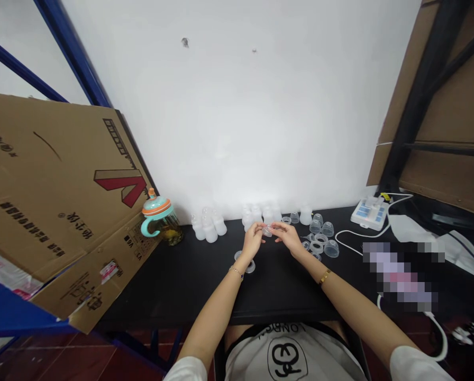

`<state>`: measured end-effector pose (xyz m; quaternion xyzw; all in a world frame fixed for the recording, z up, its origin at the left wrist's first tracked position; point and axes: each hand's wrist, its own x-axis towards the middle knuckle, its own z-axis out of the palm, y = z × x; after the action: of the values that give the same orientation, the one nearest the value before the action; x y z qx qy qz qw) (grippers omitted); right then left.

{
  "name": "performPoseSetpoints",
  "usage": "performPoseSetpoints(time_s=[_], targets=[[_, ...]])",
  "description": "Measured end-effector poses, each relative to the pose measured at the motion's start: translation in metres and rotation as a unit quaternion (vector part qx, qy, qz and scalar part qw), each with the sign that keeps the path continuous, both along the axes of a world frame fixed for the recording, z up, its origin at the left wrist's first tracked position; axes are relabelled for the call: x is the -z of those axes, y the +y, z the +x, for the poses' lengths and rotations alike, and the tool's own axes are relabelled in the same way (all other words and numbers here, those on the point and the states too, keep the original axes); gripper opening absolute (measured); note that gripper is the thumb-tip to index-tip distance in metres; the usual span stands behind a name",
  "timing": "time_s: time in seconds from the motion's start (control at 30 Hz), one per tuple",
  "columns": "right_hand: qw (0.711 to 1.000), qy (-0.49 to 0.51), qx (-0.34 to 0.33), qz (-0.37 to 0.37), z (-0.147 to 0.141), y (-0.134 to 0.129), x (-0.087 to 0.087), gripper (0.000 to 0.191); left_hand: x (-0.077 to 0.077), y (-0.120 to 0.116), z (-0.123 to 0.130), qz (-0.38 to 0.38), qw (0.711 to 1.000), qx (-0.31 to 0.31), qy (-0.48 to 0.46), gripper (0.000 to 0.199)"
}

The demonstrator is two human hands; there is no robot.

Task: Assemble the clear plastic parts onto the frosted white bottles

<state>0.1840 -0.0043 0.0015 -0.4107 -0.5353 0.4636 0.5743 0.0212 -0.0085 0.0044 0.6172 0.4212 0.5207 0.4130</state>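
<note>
My left hand [253, 239] and my right hand [288, 237] meet over the black table, fingers closed from both sides on a small clear round plastic piece [267, 230]. The fingers partly cover it, so its exact kind cannot be made out. Under my left wrist lie white translucent rings [250, 266]. Just right of my right hand are several clear dome caps [331, 248] and more translucent rings [317, 246]. Behind my hands stand several small milky bottles [269, 214], and another group of milky bottles [210, 232] is to the left.
A lidded teal-and-orange jug [161, 217] with dark contents stands at the left, by a big cardboard box [62, 201]. At the right are a white case with blue compartments [368, 212], a white cable [352, 233] and a blurred-out item [399, 275]. The white wall [245, 116] closes off the back.
</note>
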Motion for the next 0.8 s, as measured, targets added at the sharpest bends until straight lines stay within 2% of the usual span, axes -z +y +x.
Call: performPoseSetpoints(time_s=[0.1,0.23,0.3,0.4,0.6,0.7,0.8], targets=[[0.999,-0.028,0.0,0.029,0.001,0.004,0.005,0.045,0.001,0.001,0.0,0.015,1.0,0.02,-0.004,0.028],[0.991,-0.096,0.017,0.09,0.002,0.005,0.009,0.045,0.004,0.0,0.002,0.075,0.996,0.023,0.048,0.043],[0.978,-0.143,0.045,0.144,0.002,0.003,0.008,0.038,0.005,-0.001,0.003,0.093,0.993,0.024,0.065,0.042],[0.954,-0.207,0.074,0.202,0.003,-0.001,0.007,0.029,0.005,-0.003,0.004,0.08,0.995,0.032,0.057,0.041],[0.933,-0.289,0.093,0.196,0.004,0.001,0.009,0.031,0.003,-0.006,0.004,0.049,0.995,0.062,0.067,0.042],[0.927,-0.322,0.09,0.172,0.004,0.002,0.011,0.029,0.001,-0.009,0.003,0.063,0.983,0.019,0.174,0.039],[0.917,-0.368,0.068,0.135,0.003,-0.001,0.008,0.025,0.0,-0.013,0.002,0.083,0.94,-0.044,0.328,0.035]])
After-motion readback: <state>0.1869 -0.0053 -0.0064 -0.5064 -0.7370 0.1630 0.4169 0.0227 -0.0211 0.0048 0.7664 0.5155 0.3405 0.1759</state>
